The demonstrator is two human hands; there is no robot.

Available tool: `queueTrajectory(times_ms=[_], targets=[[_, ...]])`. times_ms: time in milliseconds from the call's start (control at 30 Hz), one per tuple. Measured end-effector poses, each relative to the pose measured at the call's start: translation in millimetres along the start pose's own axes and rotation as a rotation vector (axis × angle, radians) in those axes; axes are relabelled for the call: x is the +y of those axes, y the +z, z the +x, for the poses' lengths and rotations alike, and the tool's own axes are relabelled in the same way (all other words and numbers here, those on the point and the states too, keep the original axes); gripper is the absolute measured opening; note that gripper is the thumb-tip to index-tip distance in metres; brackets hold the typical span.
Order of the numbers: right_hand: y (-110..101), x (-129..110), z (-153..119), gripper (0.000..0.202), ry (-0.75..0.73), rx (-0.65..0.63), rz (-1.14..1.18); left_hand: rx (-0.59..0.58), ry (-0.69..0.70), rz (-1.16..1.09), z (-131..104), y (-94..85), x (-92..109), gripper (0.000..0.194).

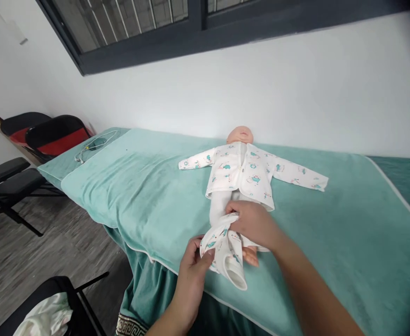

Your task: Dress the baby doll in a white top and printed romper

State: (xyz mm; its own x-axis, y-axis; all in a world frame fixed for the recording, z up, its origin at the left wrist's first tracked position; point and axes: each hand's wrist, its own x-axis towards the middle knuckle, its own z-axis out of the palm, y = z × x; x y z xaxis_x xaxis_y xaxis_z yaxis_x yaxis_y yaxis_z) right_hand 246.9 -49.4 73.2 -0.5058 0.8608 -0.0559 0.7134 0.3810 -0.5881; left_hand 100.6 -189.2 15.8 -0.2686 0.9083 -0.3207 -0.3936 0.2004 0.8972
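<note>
A baby doll lies on its back on the green-covered table, its head toward the wall. It wears a white printed baby jacket with both sleeves spread out. Around one of the doll's lower legs are bunched white printed baby pants. My left hand pinches the near left edge of the pants between thumb and fingers. Higher on the same leg, my right hand has its fingers closed on the upper edge of the pants. One bare doll foot shows beside the cloth; the other is hidden.
Green cloth covers the long table, which stands against a white wall under a window. A white cable lies at its far left end. Folding chairs stand at left. White printed cloth lies on a black chair at lower left.
</note>
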Motion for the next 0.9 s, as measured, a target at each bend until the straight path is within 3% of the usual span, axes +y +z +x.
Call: queueTrajectory(times_ms=[200,433,700,900], targets=[[10,1,-4,0.013,0.0,0.099,-0.102,-0.162,-0.078,-0.04,10,-6.7,18,0.034],[16,2,-1,0.015,-0.002,0.131,-0.15,-0.166,0.031,-0.005,33,-3.9,18,0.036],[6,11,-6,0.01,-0.082,0.032,0.139,-0.24,0.252,0.186,65,-14.3,13,0.037],[-8,11,-12,0.028,-0.134,-0.121,0.281,-0.261,0.3,0.135,86,-13.3,20,0.041]])
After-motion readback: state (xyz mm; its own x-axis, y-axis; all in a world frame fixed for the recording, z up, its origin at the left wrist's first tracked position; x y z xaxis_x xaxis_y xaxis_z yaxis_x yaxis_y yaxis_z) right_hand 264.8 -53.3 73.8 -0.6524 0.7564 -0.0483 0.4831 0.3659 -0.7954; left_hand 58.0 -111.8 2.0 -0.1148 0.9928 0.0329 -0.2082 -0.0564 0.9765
